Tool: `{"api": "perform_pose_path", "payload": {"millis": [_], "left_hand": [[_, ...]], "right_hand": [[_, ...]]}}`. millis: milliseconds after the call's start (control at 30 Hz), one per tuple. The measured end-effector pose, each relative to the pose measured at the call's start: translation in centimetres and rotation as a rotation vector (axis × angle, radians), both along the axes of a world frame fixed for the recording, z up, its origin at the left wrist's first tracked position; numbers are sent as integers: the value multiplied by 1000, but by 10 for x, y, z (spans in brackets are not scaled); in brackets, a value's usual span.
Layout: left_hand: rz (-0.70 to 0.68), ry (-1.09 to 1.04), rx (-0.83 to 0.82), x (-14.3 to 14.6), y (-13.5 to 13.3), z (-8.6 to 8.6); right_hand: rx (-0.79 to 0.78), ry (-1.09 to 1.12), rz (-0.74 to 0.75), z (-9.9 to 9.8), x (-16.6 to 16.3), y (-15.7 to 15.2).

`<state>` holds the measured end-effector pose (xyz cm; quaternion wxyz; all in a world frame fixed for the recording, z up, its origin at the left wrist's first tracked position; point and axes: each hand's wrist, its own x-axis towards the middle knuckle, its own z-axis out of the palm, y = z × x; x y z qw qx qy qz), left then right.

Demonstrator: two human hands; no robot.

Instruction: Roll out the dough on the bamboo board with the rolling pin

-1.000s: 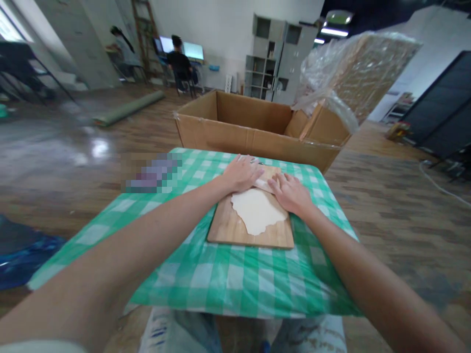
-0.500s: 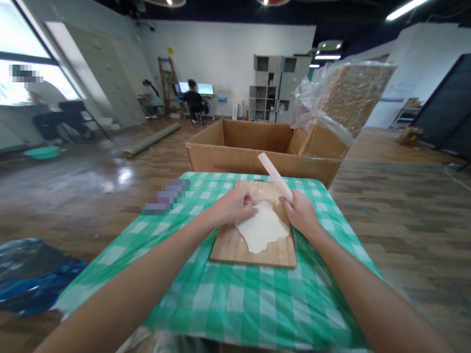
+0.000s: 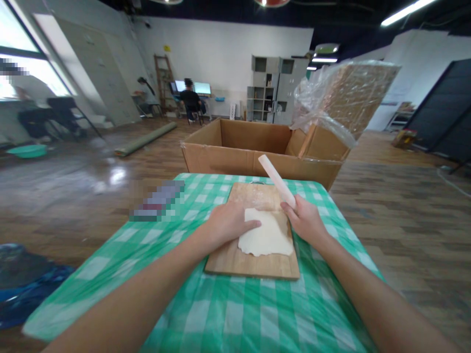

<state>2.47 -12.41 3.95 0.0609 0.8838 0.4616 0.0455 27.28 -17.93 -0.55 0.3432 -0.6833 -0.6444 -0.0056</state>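
A flat sheet of pale dough (image 3: 267,234) lies on a wooden cutting board (image 3: 253,263) in the middle of a table with a green checked cloth (image 3: 235,314). My left hand (image 3: 228,223) rests on the dough's left edge, its fingers curled and pressing down on the sheet. My right hand (image 3: 306,221) is closed round the lower end of a white rolling pin (image 3: 276,180). The pin is lifted off the board and tilts up and away to the left.
A large open cardboard box (image 3: 257,152) stands just beyond the table, with a plastic-wrapped bundle (image 3: 346,98) leaning on its right side. A dark blue bag (image 3: 22,284) lies on the wooden floor at left. People sit at desks far back.
A second ago both hands pressed the pin flat on the dough. My right hand has since lifted the pin off the board, and my left hand has moved onto the dough, which has been folded or turned.
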Motion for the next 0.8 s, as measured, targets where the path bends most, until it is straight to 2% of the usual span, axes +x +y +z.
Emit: {"api": "perform_pose_path", "payload": {"millis": [133,200,333,433,567,700,800], "left_hand": [[-36,-22,-54,-6,-8,5],[-30,-95,-9,-11,-3,8],[6,-392,287,-19,14,11],[-54,-486,431,-22,25,7],[-180,-317,365,-19,33,-13],[-165,-139,311,-13,42,-33],[-141,-73,294,-8,49,-38]], "right_hand": [[-62,-94,67,4,-9,-5],[-87,-154,97,7,-13,-7],[-147,-290,134,14,-21,-13],[-186,-422,177,18,-27,-17],[-209,-524,247,22,-32,-18],[-137,-599,262,23,-36,-15],[-110,-607,255,23,-35,-9]]}}
